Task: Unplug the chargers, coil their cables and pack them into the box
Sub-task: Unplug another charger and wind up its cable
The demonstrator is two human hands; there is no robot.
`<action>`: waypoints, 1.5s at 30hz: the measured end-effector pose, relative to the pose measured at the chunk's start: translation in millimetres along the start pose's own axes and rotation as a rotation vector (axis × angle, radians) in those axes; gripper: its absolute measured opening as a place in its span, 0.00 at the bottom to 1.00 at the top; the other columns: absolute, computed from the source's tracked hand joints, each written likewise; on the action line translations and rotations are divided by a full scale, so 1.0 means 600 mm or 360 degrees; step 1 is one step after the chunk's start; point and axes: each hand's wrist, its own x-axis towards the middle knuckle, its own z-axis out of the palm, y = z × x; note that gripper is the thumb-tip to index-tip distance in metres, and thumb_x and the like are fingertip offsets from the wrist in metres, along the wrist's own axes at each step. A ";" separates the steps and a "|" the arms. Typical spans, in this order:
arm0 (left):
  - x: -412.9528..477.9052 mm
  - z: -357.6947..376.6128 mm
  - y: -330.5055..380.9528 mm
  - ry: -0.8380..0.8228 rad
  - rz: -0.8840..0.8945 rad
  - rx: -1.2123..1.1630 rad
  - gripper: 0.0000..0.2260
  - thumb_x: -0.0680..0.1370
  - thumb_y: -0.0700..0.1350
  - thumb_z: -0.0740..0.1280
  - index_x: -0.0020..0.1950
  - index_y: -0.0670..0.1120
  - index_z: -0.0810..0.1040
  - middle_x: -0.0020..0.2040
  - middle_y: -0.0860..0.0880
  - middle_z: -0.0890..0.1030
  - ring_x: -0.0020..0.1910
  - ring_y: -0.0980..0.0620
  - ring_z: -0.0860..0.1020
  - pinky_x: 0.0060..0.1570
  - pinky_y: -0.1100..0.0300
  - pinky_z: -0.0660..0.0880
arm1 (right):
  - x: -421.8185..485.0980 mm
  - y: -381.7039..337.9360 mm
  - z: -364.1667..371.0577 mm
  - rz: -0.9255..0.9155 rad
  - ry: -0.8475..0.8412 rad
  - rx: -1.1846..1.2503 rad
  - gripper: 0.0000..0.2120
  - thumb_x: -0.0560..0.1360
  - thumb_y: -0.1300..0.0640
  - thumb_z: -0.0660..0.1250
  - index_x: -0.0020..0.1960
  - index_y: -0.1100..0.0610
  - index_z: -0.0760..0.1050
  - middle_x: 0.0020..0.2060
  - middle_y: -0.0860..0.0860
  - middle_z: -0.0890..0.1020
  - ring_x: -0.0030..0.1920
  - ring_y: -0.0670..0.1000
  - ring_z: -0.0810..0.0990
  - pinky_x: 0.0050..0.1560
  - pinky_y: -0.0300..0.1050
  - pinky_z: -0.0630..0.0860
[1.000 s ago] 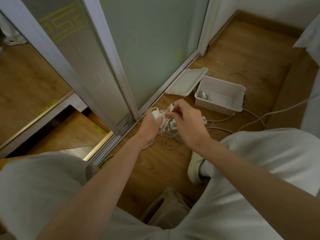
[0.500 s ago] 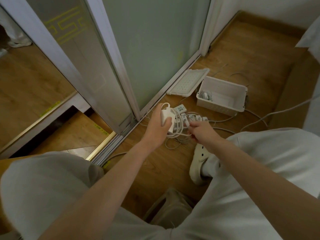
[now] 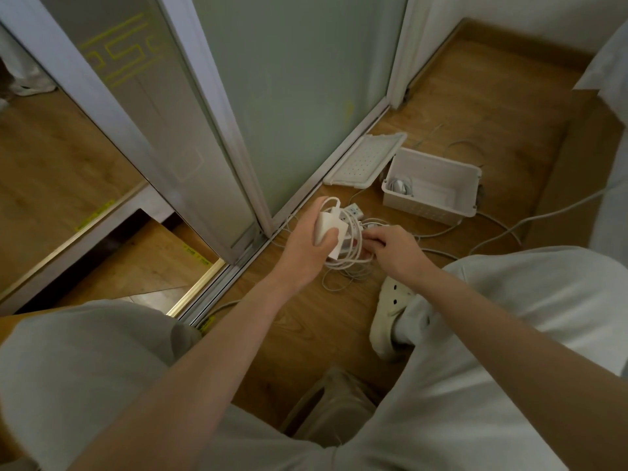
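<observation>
My left hand point(image 3: 304, 246) grips a white charger brick point(image 3: 331, 229) above the wooden floor, thumb across its face. Its white cable point(image 3: 346, 263) hangs in loose loops below the brick. My right hand point(image 3: 394, 248) pinches those loops just right of the brick. A white power strip point(image 3: 353, 211) lies on the floor behind the hands, partly hidden. The white plastic box point(image 3: 431, 195) stands open to the upper right, with one coiled charger point(image 3: 401, 185) in its left end.
The box lid point(image 3: 365, 161) lies flat against the sliding door track point(image 3: 306, 198). Loose white cables point(image 3: 503, 226) trail over the floor to the right. My shoe point(image 3: 390, 314) and knees fill the lower frame. A mirrored door stands at left.
My left hand lifted the charger brick up and turned its face toward me. My right hand dropped from above the brick to the cable loops at its right side.
</observation>
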 end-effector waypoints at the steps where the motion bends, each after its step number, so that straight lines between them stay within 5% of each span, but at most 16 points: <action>1: 0.001 0.003 -0.001 0.0018 0.0001 0.0011 0.20 0.78 0.37 0.60 0.69 0.48 0.65 0.58 0.46 0.75 0.54 0.50 0.78 0.49 0.51 0.80 | -0.001 0.001 0.000 -0.0004 0.0012 -0.0006 0.11 0.78 0.66 0.59 0.47 0.61 0.81 0.31 0.40 0.74 0.33 0.37 0.72 0.34 0.24 0.67; 8: 0.001 0.014 -0.011 0.0068 -0.0098 -0.0112 0.22 0.78 0.36 0.60 0.71 0.46 0.63 0.62 0.43 0.72 0.57 0.48 0.76 0.42 0.59 0.80 | 0.006 0.003 -0.006 0.0032 -0.0147 -0.0086 0.11 0.78 0.65 0.60 0.54 0.61 0.80 0.38 0.46 0.77 0.37 0.42 0.74 0.34 0.22 0.67; 12: 0.001 0.015 -0.007 0.0029 -0.0128 -0.0076 0.21 0.79 0.37 0.60 0.71 0.46 0.63 0.62 0.44 0.72 0.55 0.49 0.77 0.44 0.55 0.81 | 0.009 0.004 -0.012 0.0007 -0.0247 -0.0069 0.11 0.78 0.64 0.61 0.53 0.58 0.81 0.37 0.44 0.78 0.36 0.36 0.73 0.36 0.23 0.68; 18: -0.006 0.012 0.010 -0.0087 -0.0189 -0.0066 0.17 0.81 0.38 0.57 0.68 0.51 0.64 0.52 0.55 0.74 0.47 0.54 0.78 0.38 0.61 0.79 | -0.002 0.012 -0.009 0.0009 -0.0196 0.0208 0.09 0.76 0.65 0.64 0.52 0.61 0.82 0.42 0.53 0.83 0.40 0.44 0.80 0.42 0.28 0.75; 23: -0.009 0.014 0.020 -0.0155 -0.0141 -0.0031 0.17 0.80 0.37 0.58 0.65 0.53 0.64 0.52 0.56 0.73 0.54 0.52 0.75 0.52 0.55 0.78 | -0.001 0.005 -0.001 0.0255 0.0020 0.0666 0.07 0.77 0.66 0.63 0.54 0.62 0.73 0.38 0.50 0.81 0.31 0.40 0.80 0.32 0.29 0.75; 30: 0.006 0.017 0.013 -0.0100 -0.0137 0.0130 0.17 0.79 0.36 0.60 0.67 0.46 0.66 0.56 0.49 0.75 0.50 0.55 0.77 0.42 0.69 0.76 | -0.009 -0.021 0.022 0.0027 0.0157 0.0500 0.13 0.77 0.66 0.60 0.58 0.54 0.70 0.43 0.51 0.80 0.42 0.49 0.80 0.42 0.40 0.77; 33: 0.011 0.013 0.011 -0.0058 -0.0182 0.0260 0.20 0.79 0.38 0.61 0.71 0.46 0.62 0.58 0.50 0.72 0.45 0.58 0.75 0.35 0.74 0.73 | -0.007 -0.025 0.020 0.0116 0.0070 0.0504 0.10 0.80 0.61 0.55 0.57 0.54 0.72 0.44 0.52 0.80 0.39 0.48 0.79 0.39 0.40 0.78; 39: 0.003 0.017 0.007 -0.0157 -0.0174 0.0291 0.21 0.79 0.40 0.62 0.71 0.46 0.62 0.60 0.50 0.71 0.51 0.57 0.73 0.35 0.72 0.75 | 0.015 -0.008 0.016 0.0127 0.0114 -0.0079 0.01 0.76 0.58 0.65 0.48 0.54 0.73 0.50 0.51 0.76 0.48 0.49 0.77 0.45 0.37 0.73; 45: 0.009 0.028 0.002 -0.0127 -0.0236 0.0154 0.20 0.78 0.39 0.64 0.69 0.44 0.66 0.58 0.49 0.76 0.55 0.52 0.77 0.50 0.60 0.77 | -0.013 -0.035 0.024 -0.0211 0.0199 -0.0379 0.13 0.77 0.68 0.59 0.58 0.55 0.70 0.55 0.50 0.73 0.54 0.48 0.74 0.57 0.44 0.74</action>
